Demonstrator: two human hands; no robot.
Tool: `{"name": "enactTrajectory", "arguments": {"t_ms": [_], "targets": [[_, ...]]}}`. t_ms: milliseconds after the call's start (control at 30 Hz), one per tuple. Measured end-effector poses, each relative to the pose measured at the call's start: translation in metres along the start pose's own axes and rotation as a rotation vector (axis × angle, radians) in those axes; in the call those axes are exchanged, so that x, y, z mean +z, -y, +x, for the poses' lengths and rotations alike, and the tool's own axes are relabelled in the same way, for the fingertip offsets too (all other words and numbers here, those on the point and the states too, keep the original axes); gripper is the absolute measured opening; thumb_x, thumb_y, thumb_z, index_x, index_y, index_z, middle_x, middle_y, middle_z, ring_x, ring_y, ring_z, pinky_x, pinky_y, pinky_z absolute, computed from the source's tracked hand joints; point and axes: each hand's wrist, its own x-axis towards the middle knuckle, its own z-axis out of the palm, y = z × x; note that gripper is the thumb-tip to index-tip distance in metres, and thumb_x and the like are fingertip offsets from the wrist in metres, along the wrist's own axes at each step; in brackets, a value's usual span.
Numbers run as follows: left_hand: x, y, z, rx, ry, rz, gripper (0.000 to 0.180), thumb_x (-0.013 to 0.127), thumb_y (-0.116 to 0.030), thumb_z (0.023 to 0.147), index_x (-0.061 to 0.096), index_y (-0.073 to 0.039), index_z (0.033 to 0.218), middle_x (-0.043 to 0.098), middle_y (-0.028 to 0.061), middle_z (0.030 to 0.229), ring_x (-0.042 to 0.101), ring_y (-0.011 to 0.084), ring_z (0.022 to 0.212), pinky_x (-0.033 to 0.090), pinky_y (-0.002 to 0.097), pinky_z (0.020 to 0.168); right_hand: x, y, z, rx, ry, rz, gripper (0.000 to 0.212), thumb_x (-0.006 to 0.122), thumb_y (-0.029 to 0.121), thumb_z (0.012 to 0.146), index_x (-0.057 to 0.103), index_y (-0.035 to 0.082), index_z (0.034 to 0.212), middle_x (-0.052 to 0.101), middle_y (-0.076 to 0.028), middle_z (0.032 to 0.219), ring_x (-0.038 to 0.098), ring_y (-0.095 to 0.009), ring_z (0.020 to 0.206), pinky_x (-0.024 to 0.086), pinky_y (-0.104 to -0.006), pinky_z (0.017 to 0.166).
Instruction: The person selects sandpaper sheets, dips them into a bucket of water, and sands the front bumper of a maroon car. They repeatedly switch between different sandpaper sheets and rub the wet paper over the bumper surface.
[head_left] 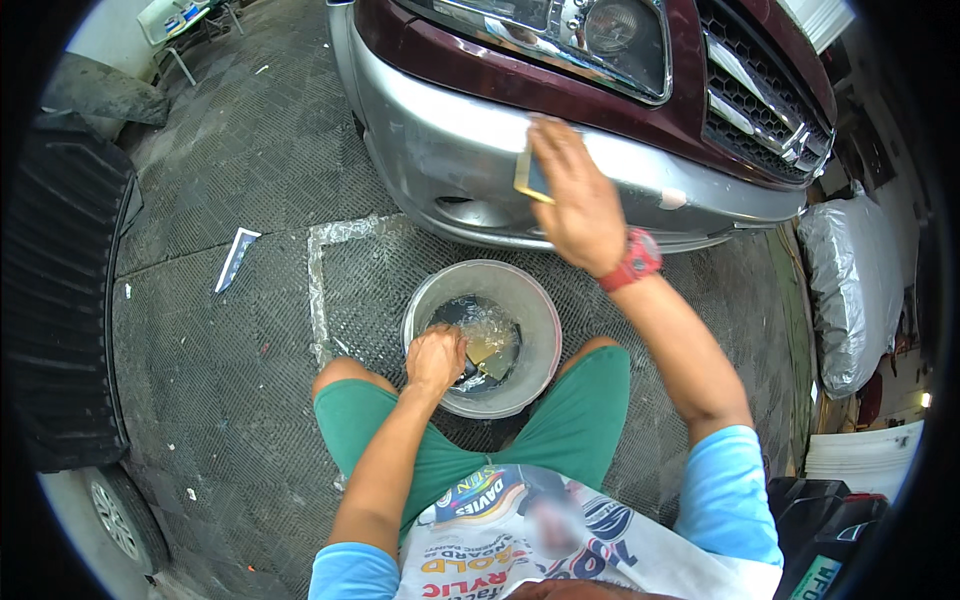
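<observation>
My right hand [577, 195] presses a folded piece of sandpaper [532, 178], dark with a yellowish edge, against the silver front bumper [440, 150] of a car. The thumb and fingers lie over the paper, pinning it. Between my knees stands a grey bucket [545, 345] with water in it. Over its left side my left hand [437, 355] is closed, fingers pointing down at the water; what they hold, if anything, is hidden. In the water, beside that hand, are yellowish-brown pieces [490, 357] and something dark.
Above the bumper are the car's headlight [612, 28] and honeycomb grille [765, 95]. A ribbed black panel [70, 290] stands at the left, above a wheel [118, 515]. A blue and white strip [237, 260] lies on the patterned floor. A silver-covered bundle [850, 290] is at the right.
</observation>
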Motion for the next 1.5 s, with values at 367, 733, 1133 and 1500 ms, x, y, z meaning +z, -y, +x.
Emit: {"name": "enactTrajectory", "arguments": {"t_ms": [367, 733, 1133, 1500], "targets": [[-0.003, 0.001, -0.002, 0.002, -0.018, -0.044, 0.018, 0.076, -0.02, 0.095, 0.078, -0.003, 0.094, 0.079, 0.0179, 0.099, 0.077, 0.0394, 0.096, 0.062, 0.0505, 0.086, 0.008, 0.015, 0.01, -0.033, 0.0, -0.043, 0.082, 0.079, 0.009, 0.081, 0.052, -0.006, 0.157, 0.052, -0.026, 0.163, 0.049, -0.045, 0.153, 0.039, -0.0518, 0.131], [-0.006, -0.003, 0.0, -0.045, 0.062, -0.01, 0.019, 0.074, -0.021, 0.097, 0.079, -0.003, 0.1, 0.079, 0.0179, 0.104, 0.076, 0.0383, 0.101, 0.061, 0.0498, 0.091, 0.038, 0.052, 0.05, -0.043, -0.004, -0.036, 0.078, 0.077, 0.018, 0.084, 0.053, -0.013, 0.151, 0.054, -0.031, 0.16, 0.049, -0.046, 0.152, 0.039, -0.0515, 0.13], [-0.006, 0.0, -0.004, -0.011, 0.034, -0.02, 0.019, 0.073, -0.019, 0.097, 0.078, -0.001, 0.1, 0.079, 0.0186, 0.104, 0.076, 0.04, 0.098, 0.062, 0.0501, 0.089, 0.048, 0.055, 0.053, -0.017, -0.013, -0.094, 0.08, 0.078, 0.023, 0.088, 0.051, -0.012, 0.155, 0.052, -0.031, 0.163, 0.047, -0.046, 0.155, 0.035, -0.0537, 0.133], [-0.006, 0.0, -0.005, -0.014, 0.006, -0.051, 0.016, 0.075, -0.019, 0.096, 0.08, -0.004, 0.1, 0.08, 0.0174, 0.105, 0.077, 0.039, 0.099, 0.062, 0.0495, 0.09, -0.037, -0.031, -0.043, 0.133, -0.072, -0.138, 0.072, 0.069, -0.002, 0.081, 0.058, -0.004, 0.152, 0.056, -0.028, 0.158, 0.058, -0.046, 0.144, 0.05, -0.0508, 0.121]]}}
